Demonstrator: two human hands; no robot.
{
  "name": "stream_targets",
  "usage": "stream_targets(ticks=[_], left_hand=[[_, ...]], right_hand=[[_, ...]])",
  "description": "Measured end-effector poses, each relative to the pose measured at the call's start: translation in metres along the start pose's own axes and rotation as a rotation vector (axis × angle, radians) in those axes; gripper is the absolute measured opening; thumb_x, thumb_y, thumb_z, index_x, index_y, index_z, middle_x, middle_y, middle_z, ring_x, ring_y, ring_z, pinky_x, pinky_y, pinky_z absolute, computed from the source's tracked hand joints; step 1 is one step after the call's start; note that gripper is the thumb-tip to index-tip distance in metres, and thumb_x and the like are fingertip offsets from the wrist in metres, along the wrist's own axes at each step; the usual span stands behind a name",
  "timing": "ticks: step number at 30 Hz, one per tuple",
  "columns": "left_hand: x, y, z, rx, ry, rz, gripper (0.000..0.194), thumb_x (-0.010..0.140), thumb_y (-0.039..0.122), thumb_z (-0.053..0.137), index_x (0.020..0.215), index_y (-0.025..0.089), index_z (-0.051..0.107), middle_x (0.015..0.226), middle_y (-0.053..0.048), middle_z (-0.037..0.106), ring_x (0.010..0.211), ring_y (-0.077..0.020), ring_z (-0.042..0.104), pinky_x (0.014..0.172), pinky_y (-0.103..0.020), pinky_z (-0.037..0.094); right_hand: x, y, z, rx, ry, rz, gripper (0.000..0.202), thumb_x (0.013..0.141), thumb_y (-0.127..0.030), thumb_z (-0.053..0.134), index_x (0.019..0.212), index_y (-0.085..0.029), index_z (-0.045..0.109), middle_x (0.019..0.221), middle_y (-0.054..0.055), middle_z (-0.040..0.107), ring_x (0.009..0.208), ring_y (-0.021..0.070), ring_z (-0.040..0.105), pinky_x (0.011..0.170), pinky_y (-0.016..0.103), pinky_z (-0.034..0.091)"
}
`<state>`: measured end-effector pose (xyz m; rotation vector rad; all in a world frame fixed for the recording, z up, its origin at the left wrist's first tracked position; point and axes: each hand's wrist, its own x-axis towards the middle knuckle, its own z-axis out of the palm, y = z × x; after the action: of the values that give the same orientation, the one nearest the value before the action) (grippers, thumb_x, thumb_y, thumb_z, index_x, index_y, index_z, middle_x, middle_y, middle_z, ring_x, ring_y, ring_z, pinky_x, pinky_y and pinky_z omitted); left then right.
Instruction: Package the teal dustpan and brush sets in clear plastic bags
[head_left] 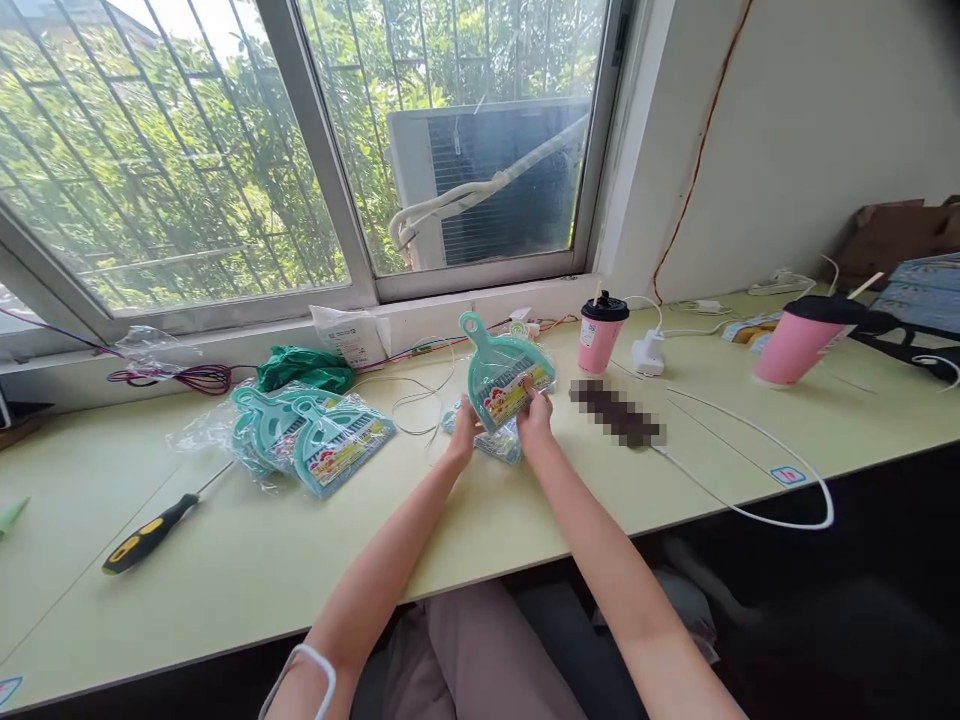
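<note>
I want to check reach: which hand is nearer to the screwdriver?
Left. The left hand is closer to the screwdriver; the right hand grips the dustpan farther away.

Screwdriver [150,533] left of dustpans [311,435]

Both bare forearms stretch forward from the near edge of the tabletop, converging toward its middle. The left hand [463,432] and right hand [534,412] sit close together, wrists raised slightly, fingers curled in a grip. A white band circles the left arm near the elbow.
</note>
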<state>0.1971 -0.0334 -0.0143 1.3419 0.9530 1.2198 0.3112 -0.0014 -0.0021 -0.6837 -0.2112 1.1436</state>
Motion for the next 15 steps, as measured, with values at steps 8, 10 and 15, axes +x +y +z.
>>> stream_targets(ticks=[8,10,15], left_hand=[[-0.025,0.003,0.008,0.419,-0.049,0.083,0.057,0.072,0.073,0.06,0.064,0.017,0.053,0.067,-0.008,0.068,0.046,-0.0145,0.058,0.047,-0.028,0.045],[-0.025,0.004,0.008,0.45,-0.104,0.076,0.053,0.074,0.068,0.062,0.062,0.016,0.056,0.065,-0.007,0.068,0.043,-0.0137,0.056,0.045,-0.027,0.044],[-0.026,0.001,0.009,0.44,-0.204,0.022,0.046,0.075,0.06,0.066,0.071,0.014,0.068,0.06,-0.006,0.067,0.041,-0.0125,0.054,0.044,-0.027,0.045]], right_hand=[[0.019,-0.005,-0.015,0.054,0.218,0.008,0.026,0.076,-0.028,0.062,0.1,-0.019,0.06,0.09,0.003,0.071,0.083,0.0163,0.067,0.075,0.033,0.058],[0.022,-0.006,-0.017,0.029,0.225,-0.003,0.029,0.077,-0.033,0.062,0.102,-0.019,0.06,0.092,0.004,0.071,0.084,0.0167,0.067,0.074,0.034,0.058],[0.028,-0.007,-0.021,-0.04,0.184,-0.059,0.036,0.078,-0.042,0.061,0.106,-0.019,0.06,0.094,0.005,0.071,0.083,0.0179,0.067,0.073,0.036,0.057]])
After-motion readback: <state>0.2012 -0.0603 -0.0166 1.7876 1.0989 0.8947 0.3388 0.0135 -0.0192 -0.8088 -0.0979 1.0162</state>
